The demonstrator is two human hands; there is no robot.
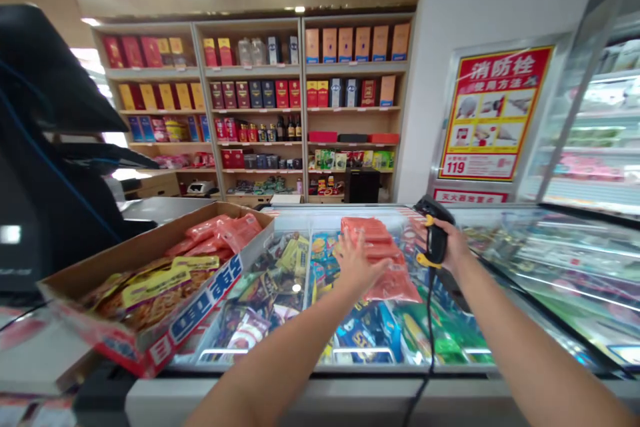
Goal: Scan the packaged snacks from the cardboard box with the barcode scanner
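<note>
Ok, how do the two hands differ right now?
The left hand lies open on a stack of pink packets, while the right hand curls around a black-and-yellow corded barcode scanner. The left is flat and palm down; the right is closed. Both are bare and reach over the chest freezer.

Wooden shelves point(255, 110) along back wall, stocked with boxed liquor point(343, 45) and bottles point(291, 128). Red fire hydrant poster point(495, 114) on white pillar right of shelves. Glass display fridge point(585, 127) far right. Black checkout terminal point(50, 80) at left. Chest freezer point(320, 368) in front, full of colorful snack packets point(265, 310). Cardboard box point(200, 310) of packaged food point(155, 290) resting tilted on freezer's left edge.
</note>
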